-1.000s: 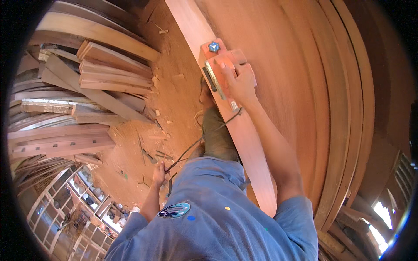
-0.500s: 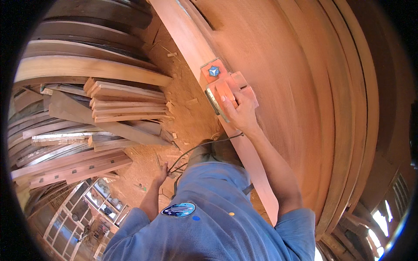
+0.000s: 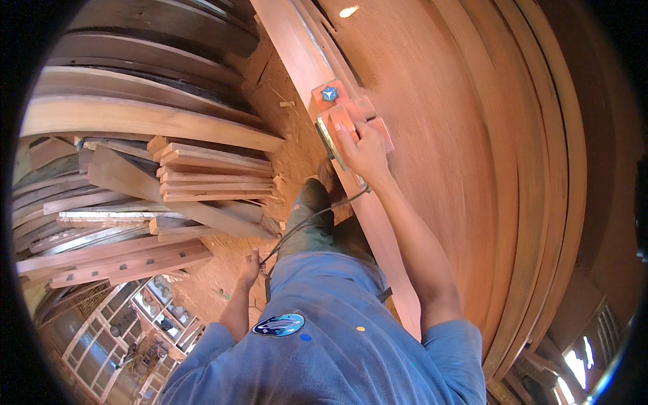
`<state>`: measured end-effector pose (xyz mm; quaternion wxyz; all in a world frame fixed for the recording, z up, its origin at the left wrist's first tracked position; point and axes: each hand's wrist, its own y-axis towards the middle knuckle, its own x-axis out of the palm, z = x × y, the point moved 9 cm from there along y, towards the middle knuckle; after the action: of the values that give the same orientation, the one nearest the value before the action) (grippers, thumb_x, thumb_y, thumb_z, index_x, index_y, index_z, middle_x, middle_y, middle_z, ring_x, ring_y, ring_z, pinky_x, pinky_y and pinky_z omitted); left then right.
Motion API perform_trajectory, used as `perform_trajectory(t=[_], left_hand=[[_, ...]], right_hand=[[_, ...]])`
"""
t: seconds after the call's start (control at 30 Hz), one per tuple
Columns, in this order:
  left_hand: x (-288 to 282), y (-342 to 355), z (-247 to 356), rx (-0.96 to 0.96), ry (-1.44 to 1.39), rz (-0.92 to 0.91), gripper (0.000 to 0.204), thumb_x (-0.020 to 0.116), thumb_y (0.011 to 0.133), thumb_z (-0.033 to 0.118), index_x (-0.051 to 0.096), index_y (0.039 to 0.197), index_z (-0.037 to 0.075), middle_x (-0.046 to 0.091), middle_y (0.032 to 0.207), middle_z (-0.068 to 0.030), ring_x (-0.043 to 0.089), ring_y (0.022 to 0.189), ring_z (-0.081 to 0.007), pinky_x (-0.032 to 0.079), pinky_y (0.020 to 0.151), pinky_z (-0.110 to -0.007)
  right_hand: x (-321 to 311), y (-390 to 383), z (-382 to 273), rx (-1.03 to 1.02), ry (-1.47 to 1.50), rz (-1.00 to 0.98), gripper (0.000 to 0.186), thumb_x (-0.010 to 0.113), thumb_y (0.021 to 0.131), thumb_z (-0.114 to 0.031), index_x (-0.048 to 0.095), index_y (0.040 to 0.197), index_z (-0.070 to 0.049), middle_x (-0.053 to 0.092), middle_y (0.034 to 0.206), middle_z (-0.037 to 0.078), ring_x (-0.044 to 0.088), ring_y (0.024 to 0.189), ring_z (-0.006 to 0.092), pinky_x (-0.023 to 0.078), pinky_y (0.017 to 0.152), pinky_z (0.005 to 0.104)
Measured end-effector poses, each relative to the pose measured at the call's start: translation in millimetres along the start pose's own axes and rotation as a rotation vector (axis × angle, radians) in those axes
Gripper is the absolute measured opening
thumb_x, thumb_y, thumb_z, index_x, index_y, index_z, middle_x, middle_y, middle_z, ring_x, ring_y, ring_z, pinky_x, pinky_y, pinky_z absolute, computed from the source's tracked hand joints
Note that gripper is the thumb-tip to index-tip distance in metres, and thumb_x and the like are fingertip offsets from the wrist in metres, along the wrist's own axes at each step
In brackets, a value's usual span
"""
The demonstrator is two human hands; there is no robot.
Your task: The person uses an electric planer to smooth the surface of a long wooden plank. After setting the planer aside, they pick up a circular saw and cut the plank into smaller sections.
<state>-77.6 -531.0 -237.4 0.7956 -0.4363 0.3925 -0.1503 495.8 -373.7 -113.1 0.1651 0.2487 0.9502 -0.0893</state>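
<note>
My right hand (image 3: 368,154) is wrapped round the handle of an orange-red electric hand planer (image 3: 342,116) with a blue star-shaped knob at its front. The planer sits on a long, narrow reddish plank (image 3: 389,260), which runs from the far edge down past my right side. A dark power cord (image 3: 307,220) trails from the planer's rear, curving across my legs to the left. Low on the left, my left hand (image 3: 250,268) is closed on that cord, holding it off to the side of the plank.
Wide boards (image 3: 459,175) lie along the right of the plank. To the left, stacks of cut lumber (image 3: 216,172) and long timbers (image 3: 135,115) rise beside a floor (image 3: 226,250) strewn with sawdust and offcuts. A pale window-like frame (image 3: 111,324) stands at the lower left.
My right hand and the planer have shifted slightly forward along the plank. One of my legs now shows further forward. My left hand still holds the cord.
</note>
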Motion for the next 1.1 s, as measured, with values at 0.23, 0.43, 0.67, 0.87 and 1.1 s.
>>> perform_trajectory(t=[0.23, 0.43, 0.67, 0.87, 1.1], left_hand=[[-24, 36, 45, -0.048, 0.034, 0.012, 0.078, 0.038, 0.106, 0.065, 0.063, 0.069, 0.001, 0.064, 0.063, -0.0108, 0.062, 0.061, -0.0218, 0.051, 0.066, -0.037], [-60, 89, 97, 0.022, 0.004, 0.003, 0.080, 0.037, 0.105, 0.067, 0.064, 0.068, 0.001, 0.065, 0.062, -0.0118, 0.063, 0.062, -0.0212, 0.050, 0.065, -0.037], [-91, 138, 124, -0.074, -0.076, -0.002, 0.079, 0.038, 0.104, 0.067, 0.064, 0.067, 0.002, 0.065, 0.063, -0.0106, 0.060, 0.057, -0.0200, 0.049, 0.062, -0.036], [-117, 167, 158, -0.109, -0.126, 0.004, 0.076, 0.038, 0.106, 0.063, 0.065, 0.068, 0.002, 0.066, 0.064, -0.0092, 0.061, 0.060, -0.0198, 0.050, 0.062, -0.036], [-128, 204, 169, -0.149, -0.309, -0.025, 0.074, 0.038, 0.106, 0.063, 0.064, 0.071, 0.003, 0.067, 0.069, -0.0100, 0.064, 0.065, -0.0195, 0.051, 0.066, -0.035]], right_hand=[[34, 75, -21, 0.063, 0.003, -0.031, 0.049, 0.068, 0.096, -0.042, 0.065, 0.078, 0.004, 0.062, 0.068, 0.022, 0.059, 0.061, 0.0261, 0.044, 0.059, 0.0418], [60, 150, -51, 0.048, -0.018, 0.000, 0.052, 0.068, 0.095, -0.045, 0.064, 0.077, 0.004, 0.064, 0.071, 0.026, 0.063, 0.065, 0.0343, 0.046, 0.061, 0.0460], [95, 231, -66, 0.045, -0.022, -0.021, 0.051, 0.068, 0.096, -0.042, 0.064, 0.076, 0.004, 0.060, 0.066, 0.026, 0.060, 0.059, 0.0331, 0.045, 0.058, 0.0460], [127, 306, -91, -0.014, -0.025, 0.021, 0.054, 0.068, 0.095, -0.044, 0.063, 0.076, 0.006, 0.060, 0.065, 0.025, 0.061, 0.059, 0.0330, 0.045, 0.058, 0.0452], [163, 385, -102, 0.158, -0.097, -0.122, 0.065, 0.061, 0.094, -0.061, 0.071, 0.088, 0.004, 0.071, 0.085, 0.030, 0.071, 0.085, 0.0460, 0.053, 0.075, 0.0513]])
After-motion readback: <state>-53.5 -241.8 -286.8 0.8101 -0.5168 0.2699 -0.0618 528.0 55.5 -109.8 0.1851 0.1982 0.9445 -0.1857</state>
